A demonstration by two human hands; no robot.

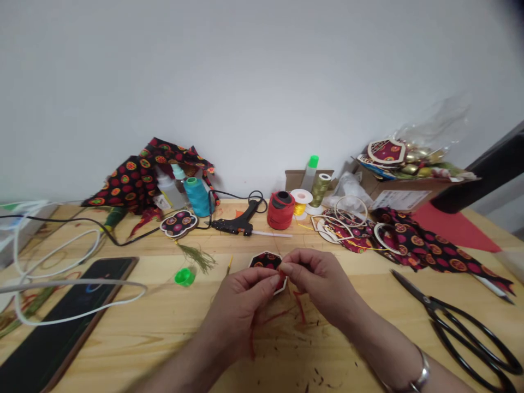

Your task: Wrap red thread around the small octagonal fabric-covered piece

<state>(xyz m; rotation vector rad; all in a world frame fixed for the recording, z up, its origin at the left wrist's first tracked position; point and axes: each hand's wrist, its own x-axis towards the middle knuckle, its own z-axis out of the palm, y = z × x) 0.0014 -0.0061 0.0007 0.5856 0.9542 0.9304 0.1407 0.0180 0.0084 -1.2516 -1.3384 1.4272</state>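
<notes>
My left hand (248,297) and my right hand (323,281) meet low in the middle of the head view, both closed in a pinch with fingertips almost touching. Between and below them red thread (301,308) shows, and a strand trails under my left hand. The exact hold at the fingertips is partly hidden. Just behind the fingers is an octagonal ornament (266,260) with a pale frame and dark patterned fabric, its lower part covered by my hands. A small green cap (184,277) sits to the left of my left hand.
Black scissors (428,303) lie at the right, a phone (69,322) at the left with a white cable (141,295) across it. Farther back are a glue gun (239,221), a red thread spool (281,210), a tasselled ornament (178,224), patterned fabric (131,177) and a cardboard box (401,194).
</notes>
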